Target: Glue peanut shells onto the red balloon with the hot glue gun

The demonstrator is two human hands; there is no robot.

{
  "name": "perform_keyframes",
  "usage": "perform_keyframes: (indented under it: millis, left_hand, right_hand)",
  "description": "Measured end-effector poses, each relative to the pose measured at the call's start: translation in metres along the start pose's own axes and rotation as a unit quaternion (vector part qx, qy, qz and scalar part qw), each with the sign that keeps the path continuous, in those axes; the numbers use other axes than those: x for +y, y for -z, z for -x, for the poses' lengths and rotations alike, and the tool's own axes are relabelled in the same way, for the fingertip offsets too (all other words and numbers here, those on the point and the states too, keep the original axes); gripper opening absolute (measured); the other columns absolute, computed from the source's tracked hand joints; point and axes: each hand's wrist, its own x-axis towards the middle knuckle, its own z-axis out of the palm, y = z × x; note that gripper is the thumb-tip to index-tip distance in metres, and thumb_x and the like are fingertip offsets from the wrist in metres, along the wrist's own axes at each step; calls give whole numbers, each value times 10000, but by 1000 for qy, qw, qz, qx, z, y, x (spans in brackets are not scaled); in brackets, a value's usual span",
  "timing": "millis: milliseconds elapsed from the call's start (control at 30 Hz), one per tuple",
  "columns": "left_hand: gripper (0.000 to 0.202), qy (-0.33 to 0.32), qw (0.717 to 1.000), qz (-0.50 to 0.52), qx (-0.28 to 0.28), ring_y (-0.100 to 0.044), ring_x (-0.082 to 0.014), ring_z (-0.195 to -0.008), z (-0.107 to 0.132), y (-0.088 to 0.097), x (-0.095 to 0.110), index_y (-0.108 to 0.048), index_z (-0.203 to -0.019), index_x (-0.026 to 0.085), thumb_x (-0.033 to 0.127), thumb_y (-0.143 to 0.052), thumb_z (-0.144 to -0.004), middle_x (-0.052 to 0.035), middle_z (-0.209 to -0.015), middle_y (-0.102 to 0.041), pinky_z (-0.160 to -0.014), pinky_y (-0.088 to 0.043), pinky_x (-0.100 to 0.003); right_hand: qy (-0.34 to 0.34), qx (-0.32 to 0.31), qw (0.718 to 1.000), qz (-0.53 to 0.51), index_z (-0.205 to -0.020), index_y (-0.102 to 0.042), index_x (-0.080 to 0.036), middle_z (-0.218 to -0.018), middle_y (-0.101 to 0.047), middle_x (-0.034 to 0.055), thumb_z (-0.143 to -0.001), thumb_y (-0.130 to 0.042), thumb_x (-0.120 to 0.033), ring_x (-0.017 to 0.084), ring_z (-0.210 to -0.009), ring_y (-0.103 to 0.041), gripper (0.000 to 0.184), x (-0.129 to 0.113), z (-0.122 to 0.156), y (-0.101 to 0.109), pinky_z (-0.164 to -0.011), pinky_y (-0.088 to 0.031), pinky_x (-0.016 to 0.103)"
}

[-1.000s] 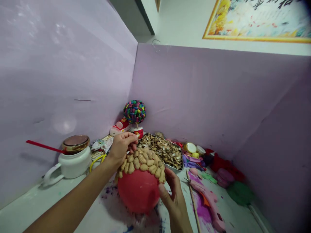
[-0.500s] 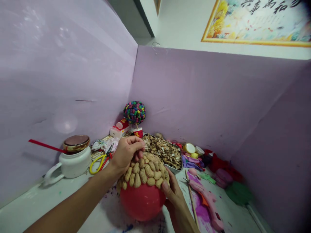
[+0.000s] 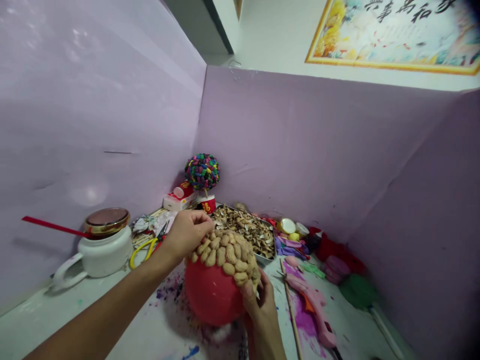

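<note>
A red balloon [image 3: 213,295] is between my hands, its upper part covered with rows of peanut shells [image 3: 228,252]. My right hand [image 3: 260,305] grips it from the right, thumb on the lower shells and fingers behind. My left hand [image 3: 191,232] is closed at the balloon's upper left edge, its fingertips bent together against the shells; whatever they pinch is hidden. Just behind the balloon stands a metal tray [image 3: 264,260] heaped with broken shell pieces [image 3: 249,230].
A pink glue gun [image 3: 309,302] and a thin wooden stick [image 3: 290,310] lie at the right. On the left are a white mug [image 3: 105,255] with a lidded jar on top and yellow-handled scissors [image 3: 140,252]. A multicoloured ball tree [image 3: 202,171] stands at the back.
The balloon has turned and tilted in my hands, its shell cover shifting to the right. My right hand has moved lower on its side. The whole view has shifted slightly.
</note>
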Motion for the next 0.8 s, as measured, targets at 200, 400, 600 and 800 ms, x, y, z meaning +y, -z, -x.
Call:
perform_keyframes:
  millis: [200,400,600,800]
  left_hand:
    - [128,57,997,-29,32,-372,-46,-322,-4,5,2,-511,-513,155,228,-524,-617,58,-400,-495,-330,-252,-154]
    - [120,91,995,-35,19,-392,-60,-287,-11,12,1,-474,-503,169,217,-470,-614,51,-365,-490,-312,-239,-152]
    - [152,105,992,-67,-16,-385,-65,-280,-20,21,-6,-465,-507,174,269,-509,-617,45,-360,-485,-304,-233,-157]
    - [162,97,991,-85,-17,-361,-48,-276,-19,21,-6,-460,-497,167,241,-516,-631,56,-357,-467,-304,-214,-145]
  right_hand:
    - [49,-14,997,58,-1269,-343,-183,-1289,-465,145,-517,-734,-469,302,-1167,-448,895,-7,15,-10,-940,-386,414]
    - [104,-17,989,102,-1299,-322,-208,-1315,-415,126,-463,-774,-380,336,-1185,-412,966,-6,27,-16,-947,-384,447]
    - [224,-37,963,145,-1284,-380,-253,-1364,-332,97,-409,-816,-430,378,-1254,-277,993,3,39,-18,-1033,-253,496]
    - [169,-29,976,132,-1204,-434,-242,-1251,-439,104,-552,-712,-520,334,-1142,-414,761,-7,36,-14,-956,-345,476]
